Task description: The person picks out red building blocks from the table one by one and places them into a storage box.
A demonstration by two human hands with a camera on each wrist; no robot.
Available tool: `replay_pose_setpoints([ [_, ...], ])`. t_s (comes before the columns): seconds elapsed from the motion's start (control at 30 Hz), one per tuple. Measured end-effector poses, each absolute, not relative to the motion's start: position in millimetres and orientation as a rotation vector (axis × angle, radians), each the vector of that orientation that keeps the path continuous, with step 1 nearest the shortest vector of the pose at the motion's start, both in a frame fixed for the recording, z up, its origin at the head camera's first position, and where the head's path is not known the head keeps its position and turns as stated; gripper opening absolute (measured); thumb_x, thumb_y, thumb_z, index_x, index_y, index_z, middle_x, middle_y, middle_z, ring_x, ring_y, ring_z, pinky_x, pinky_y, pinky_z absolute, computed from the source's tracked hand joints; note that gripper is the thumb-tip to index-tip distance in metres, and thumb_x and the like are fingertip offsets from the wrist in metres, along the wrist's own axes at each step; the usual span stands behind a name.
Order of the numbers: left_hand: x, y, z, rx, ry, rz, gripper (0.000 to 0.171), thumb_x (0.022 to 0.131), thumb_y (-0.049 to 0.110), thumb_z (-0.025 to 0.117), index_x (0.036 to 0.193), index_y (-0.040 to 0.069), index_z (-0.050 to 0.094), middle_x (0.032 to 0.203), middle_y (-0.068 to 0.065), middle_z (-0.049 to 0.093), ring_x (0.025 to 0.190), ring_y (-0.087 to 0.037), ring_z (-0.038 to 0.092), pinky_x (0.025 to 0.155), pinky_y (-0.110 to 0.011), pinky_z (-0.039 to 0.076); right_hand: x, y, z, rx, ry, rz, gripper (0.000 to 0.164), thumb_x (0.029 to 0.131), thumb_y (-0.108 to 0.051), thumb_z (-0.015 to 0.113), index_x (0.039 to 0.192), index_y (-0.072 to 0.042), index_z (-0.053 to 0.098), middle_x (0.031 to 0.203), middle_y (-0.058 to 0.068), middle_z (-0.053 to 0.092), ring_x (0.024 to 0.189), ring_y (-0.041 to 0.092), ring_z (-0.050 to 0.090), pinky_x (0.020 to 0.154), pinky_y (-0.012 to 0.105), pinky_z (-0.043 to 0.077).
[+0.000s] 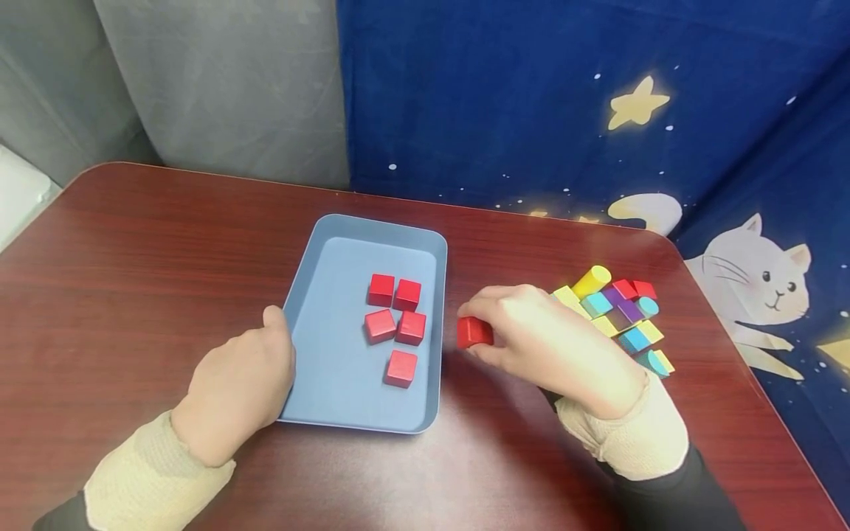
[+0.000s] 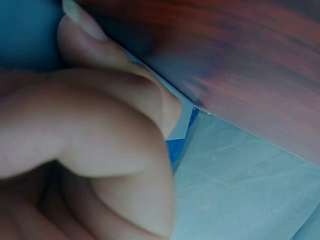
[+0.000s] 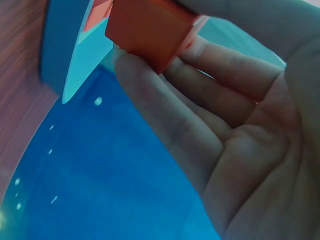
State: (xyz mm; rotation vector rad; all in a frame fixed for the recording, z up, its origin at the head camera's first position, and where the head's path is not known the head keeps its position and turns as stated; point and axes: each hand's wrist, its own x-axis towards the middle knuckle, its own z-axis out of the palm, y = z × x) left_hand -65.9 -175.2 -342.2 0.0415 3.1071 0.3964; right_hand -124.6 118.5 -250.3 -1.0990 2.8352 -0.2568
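Note:
A blue-grey tray (image 1: 345, 402) lies on the table, with several red cubes (image 1: 401, 369) in its right half. My left hand (image 1: 242, 376) grips the tray's left rim; in the left wrist view its fingers (image 2: 100, 125) are curled at the edge. Between thumb and fingers, my right hand (image 1: 551, 343) pinches another red cube (image 1: 473, 332), just outside the tray's right wall. The right wrist view shows this cube (image 3: 150, 30) held at the fingertips, the palm otherwise bare. Part of the cube is hidden by the hand in the head view.
Right of my right hand sits a group of coloured blocks (image 1: 627, 313) in yellow, blue, purple and red, partly hidden by that hand. A yellow cylinder (image 1: 592, 280) lies at its back. Grey and dark blue curtains (image 1: 478, 96) hang behind the brown table (image 1: 166, 258).

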Motion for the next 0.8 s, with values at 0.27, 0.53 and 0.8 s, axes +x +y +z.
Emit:
replay_pose_setpoints([
  [0.27,-65.9,-175.5,-341.9,0.044,3.102,0.397,0.007,0.09,0.005,0.034,0.091,-0.001,0.033,0.052,-0.006,0.041,0.043,-0.023,0.043,0.039,-0.038,0.03,-119.9,86.0,-245.6,-1.137,2.742,-0.259,0.032,0.074,-0.026,0.082,0.102,-0.016,0.069,0.085,-0.009,0.058,0.074,0.005,0.054,0.068,0.018,0.044],
  [0.53,-66.7,-175.6,-342.0,0.032,3.079,0.386,0.013,0.087,0.003,0.037,0.098,-0.004,0.035,0.053,-0.006,0.042,0.044,-0.024,0.044,0.041,-0.039,0.032,-115.6,59.5,-243.3,-1.198,2.669,-0.188,0.018,0.078,-0.023,0.076,0.091,-0.018,0.064,0.077,-0.009,0.052,0.068,0.007,0.05,0.062,0.02,0.04],
  [0.8,-65.7,-175.5,-342.8,0.044,3.117,0.389,0.011,0.089,0.005,0.036,0.096,-0.003,0.035,0.052,-0.006,0.042,0.043,-0.023,0.043,0.039,-0.038,0.03,-111.2,40.6,-245.5,-1.312,2.619,-0.123,0.015,0.081,-0.022,0.072,0.086,-0.019,0.058,0.074,-0.009,0.049,0.07,0.006,0.049,0.063,0.018,0.039],
])
